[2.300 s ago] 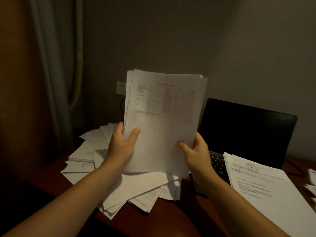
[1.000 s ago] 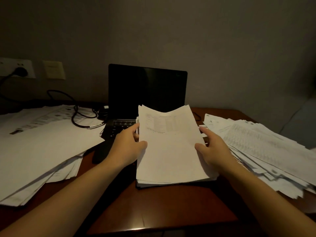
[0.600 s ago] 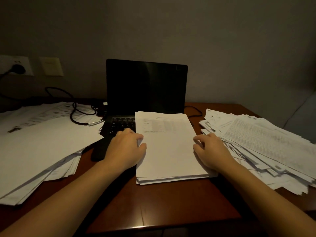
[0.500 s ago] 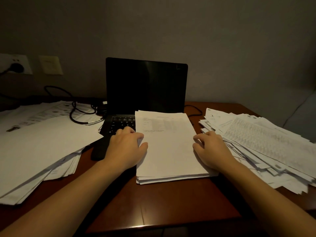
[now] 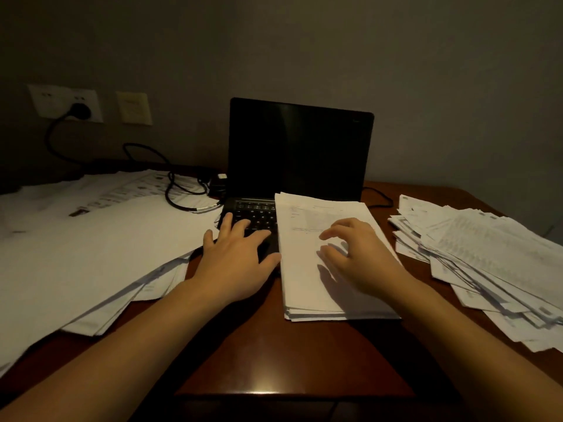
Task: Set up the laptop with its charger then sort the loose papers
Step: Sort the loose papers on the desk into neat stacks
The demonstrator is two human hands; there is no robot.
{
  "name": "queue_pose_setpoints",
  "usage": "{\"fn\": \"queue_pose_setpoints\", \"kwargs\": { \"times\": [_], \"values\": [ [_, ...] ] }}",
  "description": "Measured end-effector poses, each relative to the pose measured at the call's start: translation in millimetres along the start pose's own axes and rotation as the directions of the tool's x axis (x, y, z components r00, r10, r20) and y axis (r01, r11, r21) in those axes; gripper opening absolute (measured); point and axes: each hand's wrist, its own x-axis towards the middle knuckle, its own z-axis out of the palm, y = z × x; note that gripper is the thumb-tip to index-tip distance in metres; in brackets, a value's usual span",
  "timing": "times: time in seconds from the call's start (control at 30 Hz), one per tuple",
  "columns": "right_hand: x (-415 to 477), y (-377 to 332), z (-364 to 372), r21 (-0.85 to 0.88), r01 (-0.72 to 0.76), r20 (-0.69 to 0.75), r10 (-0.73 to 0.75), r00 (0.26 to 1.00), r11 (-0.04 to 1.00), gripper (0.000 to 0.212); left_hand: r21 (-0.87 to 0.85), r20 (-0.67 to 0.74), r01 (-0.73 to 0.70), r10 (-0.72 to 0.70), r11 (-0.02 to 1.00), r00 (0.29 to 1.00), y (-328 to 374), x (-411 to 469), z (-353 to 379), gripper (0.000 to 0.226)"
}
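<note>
A squared stack of papers (image 5: pixel 307 287) lies on the right half of the open black laptop (image 5: pixel 300 150), whose screen is dark. My left hand (image 5: pixel 237 257) lies flat and open over the laptop's keyboard, just left of the stack. Above the stack hovers my right hand (image 5: pixel 362 257), its fingers loosely spread and holding nothing. The black charger cable (image 5: pixel 182 193) runs from a wall socket (image 5: pixel 80 109) across the left papers to the laptop's left side.
A wide messy pile of papers (image 5: pixel 91 254) covers the left of the wooden desk (image 5: pixel 292 354). Another loose pile (image 5: pixel 487 263) spreads on the right. A second cable (image 5: pixel 380 199) curls behind the laptop's right corner. The wall stands close behind.
I carried the stack from the left pile and laid it on the laptop. Both hands have since let go: the left slid onto the keyboard, the right lifted above the stack.
</note>
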Motion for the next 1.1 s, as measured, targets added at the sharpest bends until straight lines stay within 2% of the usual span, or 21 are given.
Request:
{"fn": "queue_pose_setpoints", "kwargs": {
  "times": [0.13, 0.3, 0.53, 0.63, 0.77, 0.9, 1.0, 1.07, 1.1],
  "values": [
    [12.0, -40.9, 21.8, 0.023, 0.107, 0.012, -0.107, 0.994, 0.994, 0.03, 0.044, -0.011, 0.061, -0.061, 0.997, 0.998, -31.6, -11.7, -16.3, 0.062],
    [28.4, -92.9, 48.4, 0.071, 0.25, 0.096, -0.256, 0.962, 0.966, 0.03, 0.115, -0.017, 0.15, -0.149, 0.982, 0.989, -82.9, -29.0, -39.1, 0.065],
    [39.0, -146.7, 80.7, 0.068, 0.431, 0.233, -0.434, 0.87, 0.9, 0.027, 0.182, 0.108, 0.196, -0.218, 0.964, 0.97, -146.8, -55.5, -53.7, 0.078],
    [39.0, -158.4, 89.6, 0.073, 0.483, 0.25, -0.485, 0.838, 0.873, 0.03, 0.203, 0.091, 0.214, -0.236, 0.955, 0.967, -151.8, -58.6, -56.8, 0.081],
    [38.4, -168.1, 96.5, 0.052, 0.481, 0.207, -0.481, 0.852, 0.875, 0.029, 0.23, 0.049, 0.293, -0.312, 0.928, 0.949, -153.3, -55.8, -63.2, 0.076],
    [37.4, -174.2, 98.9, 0.055, 0.459, 0.243, -0.457, 0.855, 0.887, 0.031, 0.2, -0.048, 0.252, -0.248, 0.947, 0.968, -159.1, -57.7, -73.7, 0.057],
    [38.1, -180.3, 99.3, 0.114, 0.387, 0.238, -0.403, 0.884, 0.915, 0.037, 0.121, 0.068, 0.213, -0.222, 0.97, 0.973, -181.3, -54.0, -85.5, 0.053],
    [38.9, -185.0, 99.7, 0.246, 0.284, 0.224, -0.339, 0.914, 0.927, 0.042, 0.054, 0.155, 0.235, -0.24, 0.971, 0.958, -194.3, -53.4, -87.2, 0.058],
    [40.0, -187.6, 100.8, 0.324, 0.22, 0.221, -0.3, 0.928, 0.92, 0.045, 0.024, 0.151, 0.231, -0.232, 0.973, 0.961, -198.9, -53.2, -85.8, 0.058]
  ]
}}
